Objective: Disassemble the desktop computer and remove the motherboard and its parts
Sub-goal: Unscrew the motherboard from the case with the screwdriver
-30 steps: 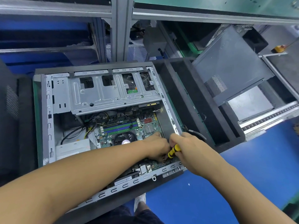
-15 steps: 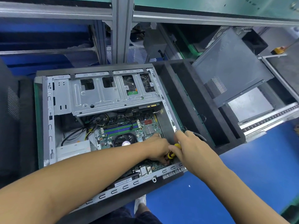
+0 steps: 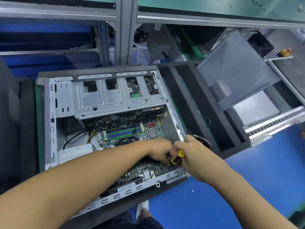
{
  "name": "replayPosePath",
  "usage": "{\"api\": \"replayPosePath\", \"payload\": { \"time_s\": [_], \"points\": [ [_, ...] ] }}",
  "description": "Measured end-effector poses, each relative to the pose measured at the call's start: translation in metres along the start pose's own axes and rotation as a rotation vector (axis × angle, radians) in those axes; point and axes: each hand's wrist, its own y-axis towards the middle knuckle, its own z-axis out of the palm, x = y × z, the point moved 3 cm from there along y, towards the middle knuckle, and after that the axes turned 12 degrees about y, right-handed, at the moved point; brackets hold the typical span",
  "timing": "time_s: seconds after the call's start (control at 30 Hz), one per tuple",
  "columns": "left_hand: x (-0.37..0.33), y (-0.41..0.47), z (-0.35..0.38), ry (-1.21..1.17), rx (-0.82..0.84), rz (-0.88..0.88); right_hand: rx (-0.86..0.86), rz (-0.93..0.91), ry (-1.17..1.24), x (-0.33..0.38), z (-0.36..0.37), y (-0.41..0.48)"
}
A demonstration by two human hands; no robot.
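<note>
At the near right corner of the case, the motherboard is apparently being unscrewed: screwdriver clasped in right grip, left grip curled, its hold unseen. Steady turning required next.

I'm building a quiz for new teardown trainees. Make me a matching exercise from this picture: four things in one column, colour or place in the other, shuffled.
1 screwdriver
2 drive cage
3 side panel
4 memory slots

A green and blue strips
B grey, right of the case
C yellow and black, in the right hand
D silver, far end of the case

Pairs: 1-C, 2-D, 3-B, 4-A
</note>
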Motion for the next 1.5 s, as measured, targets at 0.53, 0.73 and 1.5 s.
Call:
{"api": "replayPosePath", "payload": {
  "time_s": [0.53, 0.73, 1.5],
  "points": [
    [-0.002, -0.002, -0.007, -0.298, 0.039, 0.005, -0.205, 0.094, -0.148, -0.01, 0.003, 0.01],
    [-0.002, -0.002, -0.006, -0.313, 0.03, -0.021, -0.194, 0.13, -0.12, -0.011, 0.006, 0.009],
    [0.0, -0.001, -0.005, -0.288, 0.07, -0.084, -0.067, -0.081, -0.046, -0.012, 0.0, 0.005]
  ]
}}
